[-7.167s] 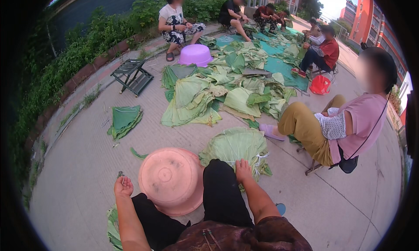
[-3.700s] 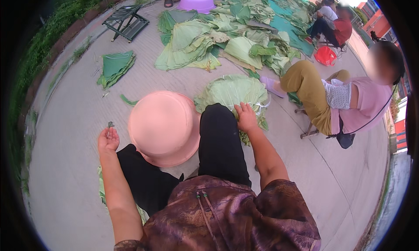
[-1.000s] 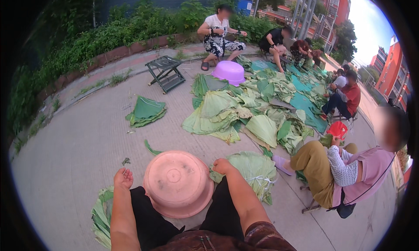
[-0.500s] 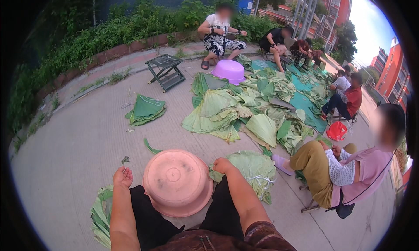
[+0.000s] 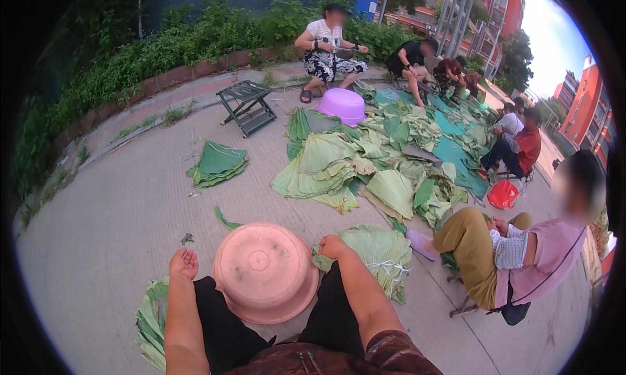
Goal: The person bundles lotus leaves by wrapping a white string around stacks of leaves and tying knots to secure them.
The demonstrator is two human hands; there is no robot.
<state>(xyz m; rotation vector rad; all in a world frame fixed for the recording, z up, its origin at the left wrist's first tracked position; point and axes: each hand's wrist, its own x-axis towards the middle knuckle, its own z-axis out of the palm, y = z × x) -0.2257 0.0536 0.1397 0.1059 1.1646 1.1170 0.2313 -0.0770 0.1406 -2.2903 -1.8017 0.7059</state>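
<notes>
Leaf bundle (image 5: 378,254) edge under right hand (image 5: 334,246), pavement (image 5: 117,199) beside.

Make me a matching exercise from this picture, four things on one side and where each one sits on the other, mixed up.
Things:
1. pink basin
2. purple basin
3. folding stool
4. red bag

Places:
A. near the planted border, upper left
B. upside down between the person's knees
C. on the ground at the right edge of the leaf pile
D. beside the far seated person in the patterned skirt

Pairs: 1-B, 2-D, 3-A, 4-C
</notes>
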